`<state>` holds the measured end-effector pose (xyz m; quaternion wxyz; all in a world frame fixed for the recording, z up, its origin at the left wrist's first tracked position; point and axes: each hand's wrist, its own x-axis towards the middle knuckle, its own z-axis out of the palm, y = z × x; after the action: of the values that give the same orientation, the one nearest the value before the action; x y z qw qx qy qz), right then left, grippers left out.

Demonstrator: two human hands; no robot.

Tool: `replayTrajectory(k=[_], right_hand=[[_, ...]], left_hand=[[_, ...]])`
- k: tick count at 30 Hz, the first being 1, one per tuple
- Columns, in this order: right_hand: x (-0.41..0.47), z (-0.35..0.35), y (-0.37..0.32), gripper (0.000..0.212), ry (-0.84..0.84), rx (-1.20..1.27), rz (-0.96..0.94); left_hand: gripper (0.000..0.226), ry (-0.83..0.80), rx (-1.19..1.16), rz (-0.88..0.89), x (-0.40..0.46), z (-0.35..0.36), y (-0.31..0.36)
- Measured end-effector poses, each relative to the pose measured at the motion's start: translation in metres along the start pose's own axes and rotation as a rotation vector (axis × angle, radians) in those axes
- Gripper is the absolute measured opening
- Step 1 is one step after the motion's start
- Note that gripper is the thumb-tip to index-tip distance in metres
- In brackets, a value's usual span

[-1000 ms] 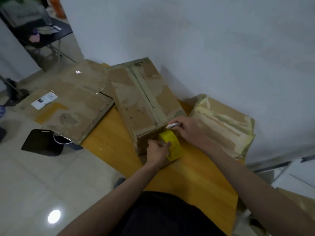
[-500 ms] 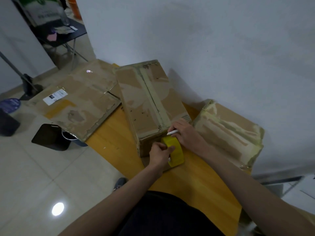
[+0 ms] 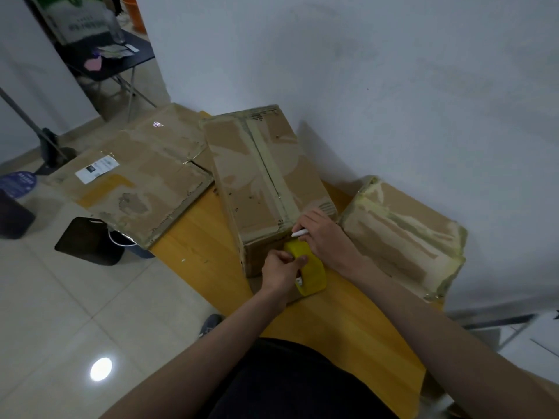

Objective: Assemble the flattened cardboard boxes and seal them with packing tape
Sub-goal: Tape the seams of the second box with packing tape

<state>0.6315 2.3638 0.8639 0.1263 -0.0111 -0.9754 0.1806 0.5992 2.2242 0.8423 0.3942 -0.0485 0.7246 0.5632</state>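
Note:
An assembled cardboard box (image 3: 266, 176) stands on the wooden table (image 3: 338, 325), with a strip of tape along its top seam. A yellow tape roll (image 3: 311, 270) sits against the box's near end face. My left hand (image 3: 281, 270) grips the roll from the left. My right hand (image 3: 326, 237) rests on the box's near right corner and holds a thin white cutter (image 3: 299, 233) between its fingers, tip at the box edge above the roll.
A flattened cardboard box (image 3: 136, 179) with a white label hangs over the table's left edge. Another taped box (image 3: 402, 237) stands at the right against the white wall. A black bin (image 3: 90, 240) sits on the tiled floor below.
The view shifted slightly. My hands, the roll and the cutter stay at the box's near end, with the roll a little lower on the end face.

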Motion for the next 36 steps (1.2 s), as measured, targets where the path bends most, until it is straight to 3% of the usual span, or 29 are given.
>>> replayTrajectory(k=[6,12,15,17,22,24,26,30,34,36], right_hand=[[-0.007,-0.003,0.027,0.022,-0.004,-0.136,0.073],[-0.056,-0.004,0.052,0.010,0.054,-0.061,0.436],[-0.089,0.029,0.061,0.027,-0.149,0.161,0.731],[-0.116,0.053,0.064,0.025,-0.284,0.238,0.822],[-0.157,0.097,0.064,0.013,-0.504,0.355,0.809],[-0.163,0.110,0.064,0.021,-0.581,0.331,0.791],[-0.167,0.119,0.064,0.030,-0.577,0.368,0.785],[-0.187,0.147,0.084,0.003,-0.526,0.476,0.804],[-0.174,0.141,0.079,0.026,-0.560,0.311,0.810],[-0.147,0.123,0.072,0.029,-0.413,0.325,0.809]], left_hand=[[0.032,0.001,-0.038,-0.023,0.000,-0.001,0.002],[0.032,-0.013,-0.037,-0.025,0.003,-0.003,0.003],[0.031,-0.007,-0.043,-0.031,0.004,-0.003,0.005],[0.029,-0.011,-0.042,-0.031,0.003,-0.004,0.006],[0.030,0.016,-0.015,-0.009,0.000,-0.007,0.011],[0.033,0.023,-0.030,0.004,-0.001,-0.008,0.012],[0.035,0.013,-0.049,0.000,-0.003,-0.008,0.014],[0.035,0.012,-0.054,-0.001,-0.002,-0.008,0.016],[0.035,0.010,-0.064,0.003,-0.001,-0.005,0.016],[0.035,0.007,-0.074,0.004,0.000,-0.005,0.016]])
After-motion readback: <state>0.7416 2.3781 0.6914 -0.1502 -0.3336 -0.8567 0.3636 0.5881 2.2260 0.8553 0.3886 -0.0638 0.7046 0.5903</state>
